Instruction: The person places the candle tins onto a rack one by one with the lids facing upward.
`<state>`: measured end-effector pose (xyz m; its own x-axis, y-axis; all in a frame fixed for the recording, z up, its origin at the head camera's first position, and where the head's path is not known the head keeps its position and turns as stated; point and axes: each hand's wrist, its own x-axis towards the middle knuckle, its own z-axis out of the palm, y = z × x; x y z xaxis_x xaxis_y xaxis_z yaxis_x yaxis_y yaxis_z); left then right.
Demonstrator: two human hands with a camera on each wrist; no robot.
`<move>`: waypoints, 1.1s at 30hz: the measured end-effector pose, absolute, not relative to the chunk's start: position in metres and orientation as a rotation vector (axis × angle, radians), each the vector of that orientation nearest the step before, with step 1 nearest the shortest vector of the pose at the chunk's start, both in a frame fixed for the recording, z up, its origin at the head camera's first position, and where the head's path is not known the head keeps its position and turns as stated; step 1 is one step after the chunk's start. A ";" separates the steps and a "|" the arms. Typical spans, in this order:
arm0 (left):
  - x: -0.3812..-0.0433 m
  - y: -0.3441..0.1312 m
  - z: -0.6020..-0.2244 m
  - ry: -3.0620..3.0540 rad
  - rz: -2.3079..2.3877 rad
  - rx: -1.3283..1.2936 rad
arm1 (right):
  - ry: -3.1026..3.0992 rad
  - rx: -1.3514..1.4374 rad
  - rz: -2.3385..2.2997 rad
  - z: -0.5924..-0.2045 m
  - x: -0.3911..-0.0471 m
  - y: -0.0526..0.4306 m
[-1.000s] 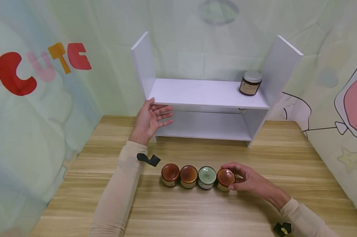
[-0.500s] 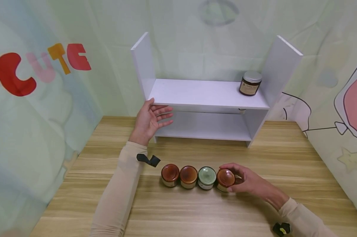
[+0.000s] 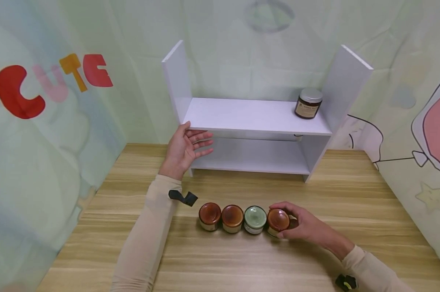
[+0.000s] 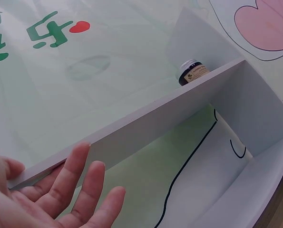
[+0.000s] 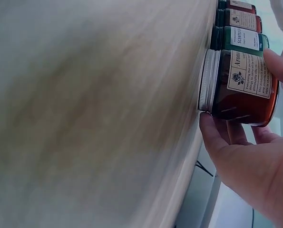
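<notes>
- On the wooden table [image 3: 227, 261]: rightmost brown jar [image 3: 278, 220], upside down, just beside the green jar [image 3: 255, 217].
- Grasped around its sides by the right hand [image 3: 304, 226]; keep pressure even, avoid tipping.
- With the left hand [image 3: 181, 152]: white shelf [image 3: 241, 115] pinched at its edge; hold lightly.

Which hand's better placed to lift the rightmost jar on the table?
Right, I'd say: the right hand grips that amber jar by its sides, while the left hand is up holding the white shelf, well away from that jar.
</notes>
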<state>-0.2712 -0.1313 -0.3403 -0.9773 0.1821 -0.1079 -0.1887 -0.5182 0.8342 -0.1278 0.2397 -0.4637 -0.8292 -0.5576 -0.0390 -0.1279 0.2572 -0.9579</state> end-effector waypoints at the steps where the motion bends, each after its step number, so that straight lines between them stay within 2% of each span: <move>1: -0.271 -0.131 -0.340 1.413 2.565 -0.012 | 2.191 -0.633 -1.580 -0.464 -0.128 0.239; 33: -0.271 -0.131 -0.339 1.425 2.564 -0.028 | 2.441 -0.706 -1.374 -0.458 -0.129 0.236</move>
<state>-0.2706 -0.1308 -0.3393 -0.9782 0.1715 -0.1170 -0.1899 -0.5116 0.8379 -0.1289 0.2362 -0.4582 -0.8506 -0.5255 0.0177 -0.2876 0.4369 -0.8523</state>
